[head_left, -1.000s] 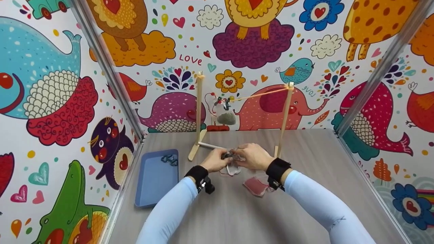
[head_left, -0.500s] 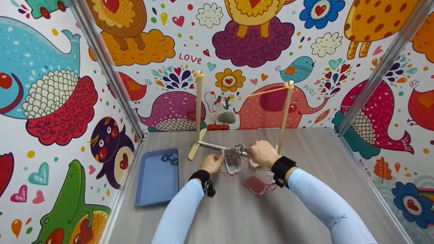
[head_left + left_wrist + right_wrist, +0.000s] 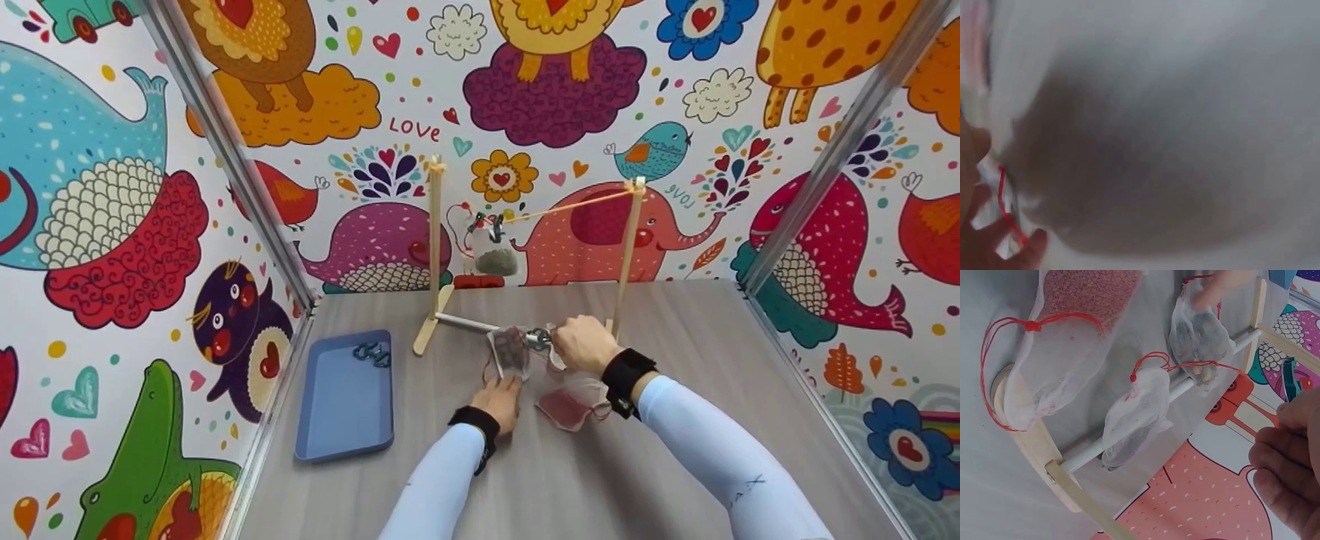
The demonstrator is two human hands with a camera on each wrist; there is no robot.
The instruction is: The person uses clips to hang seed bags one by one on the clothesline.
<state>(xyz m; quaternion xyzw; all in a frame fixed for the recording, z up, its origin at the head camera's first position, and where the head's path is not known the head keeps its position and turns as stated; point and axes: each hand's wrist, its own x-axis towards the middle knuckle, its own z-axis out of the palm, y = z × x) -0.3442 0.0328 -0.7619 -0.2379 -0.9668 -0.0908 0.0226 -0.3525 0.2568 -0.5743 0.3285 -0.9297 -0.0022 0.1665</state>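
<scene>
Reaching across the grey table (image 3: 675, 450), my right hand (image 3: 581, 345) is curled around a small clip (image 3: 537, 338) beside the top of a mesh pouch (image 3: 510, 352) of dark filling, just in front of the wooden rack (image 3: 626, 255). My left hand (image 3: 499, 401) lies nearer to me, fingers stretched out and touching the pouch's lower end. A second pouch, red-filled (image 3: 566, 409), lies on the table under my right wrist. One more pouch (image 3: 495, 251) hangs from the orange cord (image 3: 570, 206) strung between the rack's posts. A blue tray (image 3: 337, 420) with dark clips (image 3: 373, 352) in it sits to the left.

From the left wrist, the picture is mostly blur: my fingertips (image 3: 982, 242) rest at a bit of white mesh with a red drawstring (image 3: 1002, 194), pressing rather than gripping.

From the right wrist, my curled fingers (image 3: 1286, 478) fill the corner; what they hold cannot be seen here. Three pouches lie along the rack's white bar (image 3: 1129, 433): the red-filled one (image 3: 1072, 326), a middle one (image 3: 1134, 416), and the dark-filled one (image 3: 1199, 337) with my left fingertips (image 3: 1216, 287) on it.
</scene>
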